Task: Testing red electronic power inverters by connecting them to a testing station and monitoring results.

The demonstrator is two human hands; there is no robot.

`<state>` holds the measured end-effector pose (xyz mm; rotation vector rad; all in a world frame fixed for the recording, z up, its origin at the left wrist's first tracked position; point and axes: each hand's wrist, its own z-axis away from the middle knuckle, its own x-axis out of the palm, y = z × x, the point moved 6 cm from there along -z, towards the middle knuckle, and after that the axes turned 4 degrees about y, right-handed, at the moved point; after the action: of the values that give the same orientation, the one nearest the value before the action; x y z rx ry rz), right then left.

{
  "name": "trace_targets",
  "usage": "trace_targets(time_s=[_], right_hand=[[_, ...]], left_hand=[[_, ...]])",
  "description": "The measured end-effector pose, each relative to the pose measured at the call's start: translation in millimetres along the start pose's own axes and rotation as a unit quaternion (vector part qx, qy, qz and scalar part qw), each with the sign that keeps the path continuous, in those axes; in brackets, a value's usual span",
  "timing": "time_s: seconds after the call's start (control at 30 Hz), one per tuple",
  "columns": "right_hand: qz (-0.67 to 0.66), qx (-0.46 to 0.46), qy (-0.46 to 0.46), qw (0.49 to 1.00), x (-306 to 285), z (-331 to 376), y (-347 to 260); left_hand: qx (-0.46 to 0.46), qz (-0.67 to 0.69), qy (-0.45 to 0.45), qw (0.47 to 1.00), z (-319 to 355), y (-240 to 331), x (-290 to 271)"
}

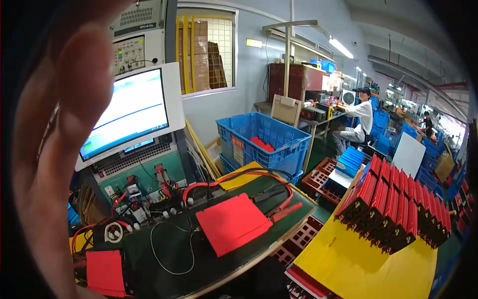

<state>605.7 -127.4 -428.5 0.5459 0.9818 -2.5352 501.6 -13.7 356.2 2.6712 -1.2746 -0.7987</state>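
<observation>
I see only the left hand (55, 174), blurred before the monitor (134, 109), grip impossible to tell, the nearest red box (105, 274) below the monitor, to the hand's lower right.

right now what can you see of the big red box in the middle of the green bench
The red box is flat and four-sided, with a plain, bright red top that looks like painted metal. It lies flat and askew on the dark green bench, near the front edge. A thin cable seems to meet its left side; the join is too small to tell. A red-handled tool lies close by its right side.
</observation>
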Motion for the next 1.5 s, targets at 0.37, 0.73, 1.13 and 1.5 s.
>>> trace_targets(time_s=[0.37, 0.73, 1.13, 1.5], right_hand=[[-0.16, 0.07, 0.103, 0.979, 39.2, -33.2, 17.2], [0.037, 0.007, 0.029, 0.999, 34.0, -29.1, 43.8], [0.134, -0.022, 0.013, 0.991, 5.8, 5.5, -20.8], [0.176, -0.099, 0.035, 0.979, 14.6, -5.4, -23.8]], left_hand=[[-0.035, -0.018, 0.027, 0.999, 29.4, -17.3, 12.4], [-0.063, 0.037, 0.025, 0.997, 63.4, -32.5, 25.9], [-0.069, 0.022, 0.02, 0.997, 74.6, -32.1, 25.0], [-0.056, 0.032, 0.016, 0.998, 76.0, -32.3, 33.8]])
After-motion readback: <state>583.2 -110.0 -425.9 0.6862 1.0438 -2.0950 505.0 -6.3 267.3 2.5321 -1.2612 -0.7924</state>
